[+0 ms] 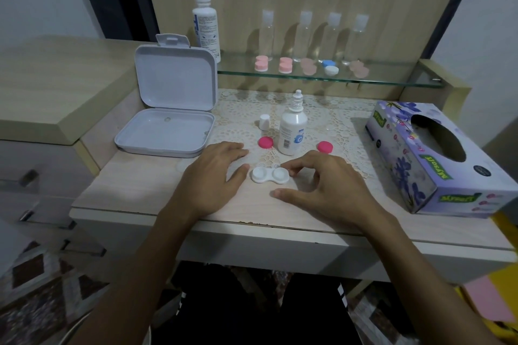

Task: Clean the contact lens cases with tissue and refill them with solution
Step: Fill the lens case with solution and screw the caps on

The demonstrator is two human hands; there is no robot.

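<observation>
I have the open lens case just before the solution bottle, my left hand relaxed beside it, right fingertips touching its rim, gripping nothing. Refilling looks next: lift that uncapped bottle.

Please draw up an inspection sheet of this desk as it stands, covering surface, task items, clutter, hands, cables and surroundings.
Surface: pale wooden desk with a lace mat at the back.
Job's things: white lens case open, both wells uncapped; two pink caps lie apart; small solution bottle upright, its white cap off; tissue box at right.
Clutter: open white storage box; large bottle, clear bottles and spare cases on the glass shelf.
Hands: left hand flat beside the case; right hand, fingertips at the case's right end, not plainly gripping.
Cables: nothing seen.
Surroundings: drawers at left.
</observation>
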